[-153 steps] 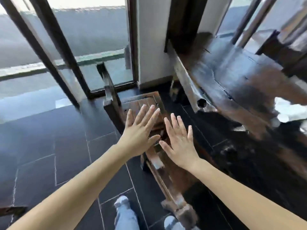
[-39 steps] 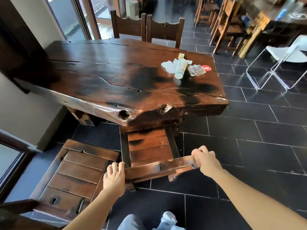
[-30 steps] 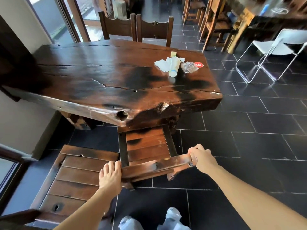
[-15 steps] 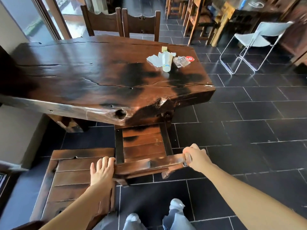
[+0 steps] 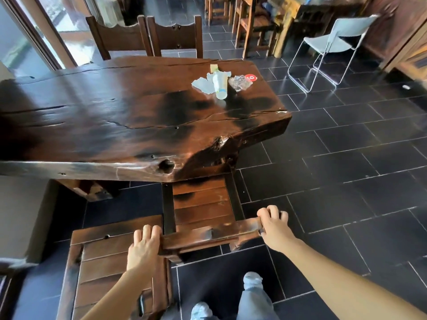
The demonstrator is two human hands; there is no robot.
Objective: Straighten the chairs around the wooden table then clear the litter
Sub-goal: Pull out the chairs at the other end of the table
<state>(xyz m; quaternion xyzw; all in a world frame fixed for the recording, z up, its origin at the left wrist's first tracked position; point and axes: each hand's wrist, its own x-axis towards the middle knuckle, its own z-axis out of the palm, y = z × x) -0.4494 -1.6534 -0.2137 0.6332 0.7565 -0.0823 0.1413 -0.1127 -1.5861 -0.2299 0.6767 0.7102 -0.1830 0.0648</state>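
A dark wooden chair (image 5: 203, 204) stands with its seat partly under the near edge of the thick wooden table (image 5: 115, 116). My left hand (image 5: 144, 245) grips the left end of its backrest and my right hand (image 5: 273, 225) grips the right end. A second wooden chair (image 5: 111, 262) stands to its left, clear of the table, its seat partly hidden by my left arm. Litter lies near the table's far right end: a plastic bottle (image 5: 219, 85) on its side, white tissues (image 5: 202, 84), a crumpled clear wrapper (image 5: 239, 82) and a red round piece (image 5: 251, 77).
Two more wooden chairs (image 5: 147, 38) stand tucked at the table's far side. A white metal-framed chair (image 5: 332, 42) stands on the dark tiled floor at right, with another table and chairs (image 5: 254, 19) behind. A wall and glass doors are at left.
Since the earliest frame I have turned to face the table and taken hold of the chair's backrest. Over the last second the chair has slid a little further under the table.
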